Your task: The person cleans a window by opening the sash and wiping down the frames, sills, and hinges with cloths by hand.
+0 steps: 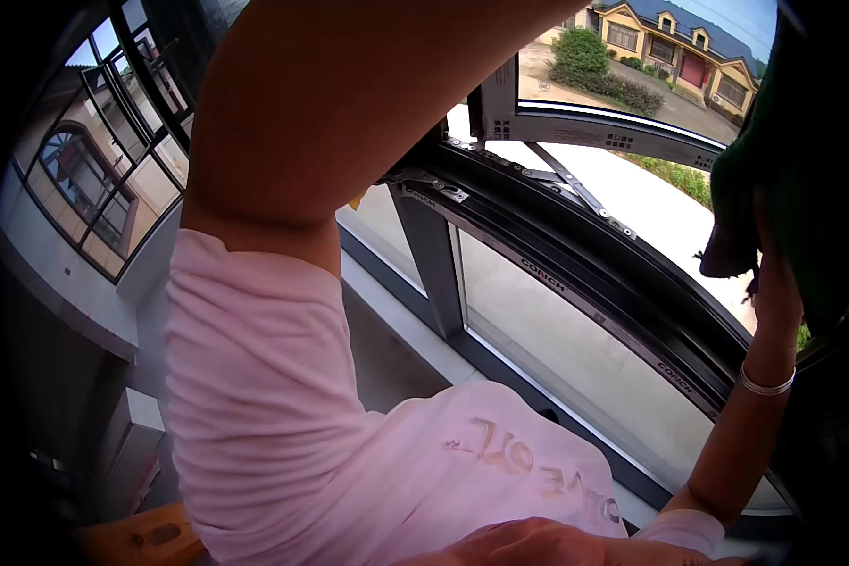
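Observation:
My left arm (283, 123) is raised across the upper left, bare below a pink sleeve, and its hand lies beyond the top edge. At the right side, my right hand (775, 283) points upward against a dark green cloth (731, 222) and appears to grip it, with most of its fingers hidden by the fabric. Loose threads hang from the cloth's lower edge. A silver bracelet (766, 385) circles the right wrist. Just left of this hand runs a black window frame (575, 269) with "CONCH" printed on its protective strip. An opened sash (613, 130) is joined to it by a metal hinge arm (571, 179).
Below the frame are glass panes (557, 311) and a pale sill (396, 307). More dark-framed windows (113, 160) stand at left. A yellow-orange surface (146, 538) shows at the lower left. Outside are a yellow house (674, 52) and a bush (580, 57).

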`<control>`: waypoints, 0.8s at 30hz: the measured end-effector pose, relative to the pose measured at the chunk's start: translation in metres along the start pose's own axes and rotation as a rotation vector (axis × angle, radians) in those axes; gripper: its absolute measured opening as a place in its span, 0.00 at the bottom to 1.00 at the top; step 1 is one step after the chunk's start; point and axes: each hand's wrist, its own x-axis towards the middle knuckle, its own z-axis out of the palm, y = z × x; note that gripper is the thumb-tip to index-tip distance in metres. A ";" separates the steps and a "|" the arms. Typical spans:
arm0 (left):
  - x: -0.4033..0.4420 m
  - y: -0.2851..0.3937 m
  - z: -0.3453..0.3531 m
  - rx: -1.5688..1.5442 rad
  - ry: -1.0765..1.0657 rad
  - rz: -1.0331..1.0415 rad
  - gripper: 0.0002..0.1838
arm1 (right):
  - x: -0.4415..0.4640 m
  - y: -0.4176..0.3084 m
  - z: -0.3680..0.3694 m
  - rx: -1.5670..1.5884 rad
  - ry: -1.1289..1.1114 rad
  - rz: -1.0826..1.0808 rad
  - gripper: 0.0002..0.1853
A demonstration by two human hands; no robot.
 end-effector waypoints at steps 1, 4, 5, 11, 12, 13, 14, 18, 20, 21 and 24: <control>-0.007 0.000 -0.007 -0.094 -0.030 -0.002 0.18 | 0.009 0.033 -0.002 0.106 0.002 0.106 0.36; -0.053 0.016 -0.050 0.020 -0.126 -0.047 0.18 | 0.013 0.054 0.019 0.280 -0.028 0.254 0.33; -0.081 0.025 -0.076 0.248 -0.183 -0.051 0.19 | 0.013 0.050 0.031 0.294 -0.055 0.258 0.32; -0.251 0.038 -0.130 0.878 -0.272 -0.353 0.19 | 0.024 -0.044 0.113 0.208 -0.328 -0.003 0.27; -0.272 0.029 -0.135 1.052 -0.416 -0.264 0.18 | 0.030 -0.069 0.130 0.166 -0.402 -0.114 0.26; -0.286 0.030 -0.134 1.216 -0.553 -0.405 0.14 | 0.035 -0.093 0.147 0.095 -0.475 -0.250 0.25; -0.300 0.019 -0.138 1.383 -0.657 -0.365 0.11 | 0.039 -0.112 0.168 -0.002 -0.549 -0.382 0.25; -0.355 -0.012 -0.137 1.841 -0.942 -0.384 0.14 | 0.012 -0.162 0.236 -0.614 -0.835 -0.787 0.29; -0.362 0.003 -0.131 1.806 -0.917 -0.440 0.16 | 0.004 -0.181 0.260 -0.753 -0.897 -0.823 0.25; -0.364 0.005 -0.126 1.795 -0.916 -0.492 0.16 | 0.002 -0.187 0.270 -0.753 -0.898 -0.867 0.24; -0.372 0.005 -0.129 1.799 -0.860 -0.445 0.15 | 0.007 -0.160 0.295 -0.767 -0.934 -0.885 0.24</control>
